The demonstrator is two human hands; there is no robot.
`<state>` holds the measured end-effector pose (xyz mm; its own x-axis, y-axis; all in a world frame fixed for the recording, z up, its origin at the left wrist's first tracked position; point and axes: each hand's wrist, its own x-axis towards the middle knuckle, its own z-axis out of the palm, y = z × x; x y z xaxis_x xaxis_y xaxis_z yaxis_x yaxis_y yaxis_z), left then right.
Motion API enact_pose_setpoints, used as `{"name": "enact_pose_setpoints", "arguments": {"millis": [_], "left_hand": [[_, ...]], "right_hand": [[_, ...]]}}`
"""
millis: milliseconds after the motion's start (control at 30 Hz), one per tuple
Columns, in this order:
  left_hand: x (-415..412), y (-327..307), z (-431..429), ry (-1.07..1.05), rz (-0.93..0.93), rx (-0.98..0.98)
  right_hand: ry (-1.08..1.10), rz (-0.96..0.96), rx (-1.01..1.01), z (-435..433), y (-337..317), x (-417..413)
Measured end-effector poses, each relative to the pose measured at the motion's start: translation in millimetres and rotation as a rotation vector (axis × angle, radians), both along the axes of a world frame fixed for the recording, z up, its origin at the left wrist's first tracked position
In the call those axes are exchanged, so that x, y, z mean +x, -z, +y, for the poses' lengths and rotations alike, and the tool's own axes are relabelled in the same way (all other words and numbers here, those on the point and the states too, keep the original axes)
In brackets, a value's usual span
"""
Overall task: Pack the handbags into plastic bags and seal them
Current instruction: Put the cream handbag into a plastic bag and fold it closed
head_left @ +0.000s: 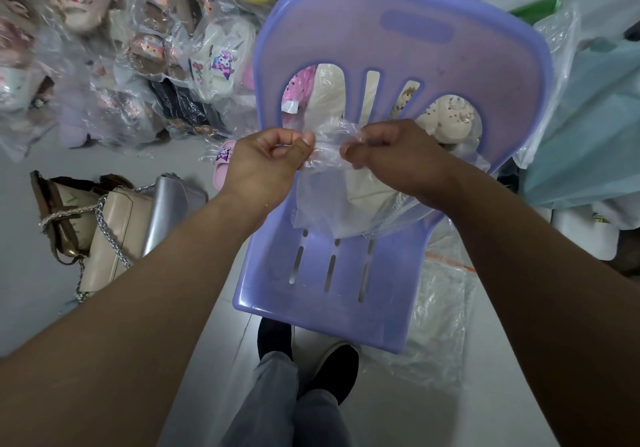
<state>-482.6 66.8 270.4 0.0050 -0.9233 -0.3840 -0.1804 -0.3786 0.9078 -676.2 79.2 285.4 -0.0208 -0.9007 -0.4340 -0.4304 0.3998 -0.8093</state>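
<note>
Over the seat of the purple chair (346,31), the clear plastic bag (320,213) hangs from both hands; the left hand (266,164) pinches its gathered mouth with thumb and curled fingers; the right hand (391,156) pinches it just beside; the cream handbag (370,187) sits inside, just below the hands; a beige handbag (117,225) and a silver handbag (166,211) lie on the floor (27,239) at left.

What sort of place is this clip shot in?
Probably an informal stockroom or home packing corner. Plastic-wrapped goods are heaped on the floor, unpacked handbags lie near them, and a purple plastic chair serves as the workbench under the plastic bag being closed.
</note>
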Motion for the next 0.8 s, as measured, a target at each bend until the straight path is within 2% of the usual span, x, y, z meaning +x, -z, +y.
{"name": "enact_pose_setpoints", "arguments": {"millis": [433, 700, 800], "left_hand": [[1, -5, 4, 0.057, -0.003, 0.019], [9, -3, 14, -0.004, 0.206, 0.030], [14, -3, 16, 0.075, 0.157, 0.006]], "right_hand": [[-0.112, 0.081, -0.052, -1, -3, 11], [-0.144, 0.097, -0.190, 1, -5, 17], [-0.157, 0.107, -0.171, 0, -4, 17]]}}
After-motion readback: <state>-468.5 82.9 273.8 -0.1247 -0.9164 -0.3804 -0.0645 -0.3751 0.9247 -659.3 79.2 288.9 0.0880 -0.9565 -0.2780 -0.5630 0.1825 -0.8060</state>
